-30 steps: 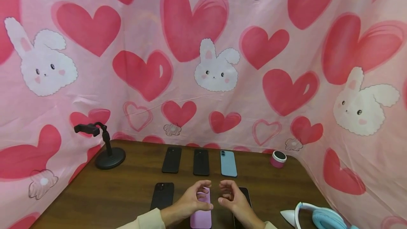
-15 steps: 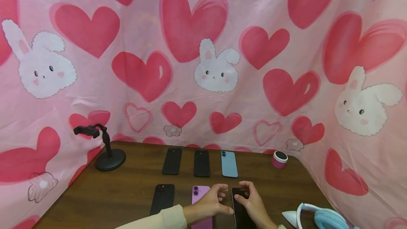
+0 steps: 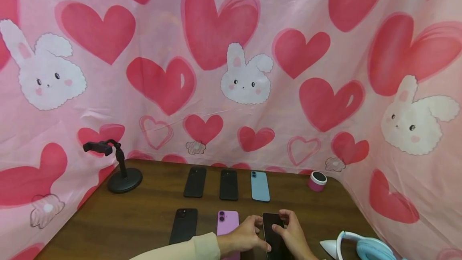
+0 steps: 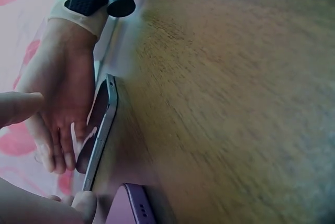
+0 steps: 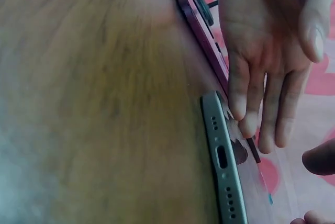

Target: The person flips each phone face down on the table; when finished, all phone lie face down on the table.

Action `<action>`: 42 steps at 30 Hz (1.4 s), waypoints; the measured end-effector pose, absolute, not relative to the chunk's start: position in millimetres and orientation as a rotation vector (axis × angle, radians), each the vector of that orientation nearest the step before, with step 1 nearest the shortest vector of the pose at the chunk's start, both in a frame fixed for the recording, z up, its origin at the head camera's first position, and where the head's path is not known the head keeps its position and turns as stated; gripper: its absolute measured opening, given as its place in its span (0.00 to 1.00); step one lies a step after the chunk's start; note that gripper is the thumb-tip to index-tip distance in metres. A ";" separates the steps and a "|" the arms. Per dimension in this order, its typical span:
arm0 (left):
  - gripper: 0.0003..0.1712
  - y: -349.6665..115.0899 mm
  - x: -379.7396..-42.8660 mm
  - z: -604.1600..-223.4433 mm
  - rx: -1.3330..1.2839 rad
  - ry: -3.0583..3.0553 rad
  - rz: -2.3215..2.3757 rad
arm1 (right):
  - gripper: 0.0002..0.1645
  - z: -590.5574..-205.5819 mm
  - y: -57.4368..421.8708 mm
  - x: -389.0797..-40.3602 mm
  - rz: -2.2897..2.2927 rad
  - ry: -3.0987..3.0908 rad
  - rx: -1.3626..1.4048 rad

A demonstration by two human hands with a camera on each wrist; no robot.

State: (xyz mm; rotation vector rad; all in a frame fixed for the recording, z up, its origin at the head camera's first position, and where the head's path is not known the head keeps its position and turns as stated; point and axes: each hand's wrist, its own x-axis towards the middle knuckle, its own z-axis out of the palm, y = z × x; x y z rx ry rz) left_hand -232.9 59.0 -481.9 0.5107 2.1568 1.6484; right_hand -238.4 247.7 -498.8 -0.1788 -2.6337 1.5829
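A smartphone (image 3: 273,246) with a dark screen lies face up at the front right of the table. My left hand (image 3: 243,234) is at its left edge, fingers loosely bent. In the left wrist view the fingertips (image 4: 85,204) come right up to one end of that phone. From the other side, my right hand (image 3: 293,234) reaches over the right edge, its thumb overlapping the screen. The right wrist view shows the phone's end with the charging port (image 5: 222,157), low on the wood. A pink phone (image 3: 227,222) lies partly hidden under the left forearm.
A black phone (image 3: 184,224) lies left of the pink one. Behind are two dark phones (image 3: 195,181) and a light blue phone (image 3: 260,186). A black phone stand (image 3: 124,179) is far left, a small pink round device (image 3: 317,181) back right, blue-and-white headphones (image 3: 371,248) front right.
Both hands have moved right, from above the pink phone and the gap beside it to the two sides of the dark-screened phone. The phones stay in place.
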 end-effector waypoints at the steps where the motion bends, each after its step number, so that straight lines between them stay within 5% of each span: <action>1: 0.38 59.2 -233.5 -482.4 0.500 2.148 1.654 | 0.34 -498.5 247.7 -238.7 1.587 -2.630 -0.182; 42: 0.44 63.1 -232.6 -492.7 0.303 2.021 1.880 | 0.32 -497.3 249.1 -236.8 1.619 -2.728 -0.144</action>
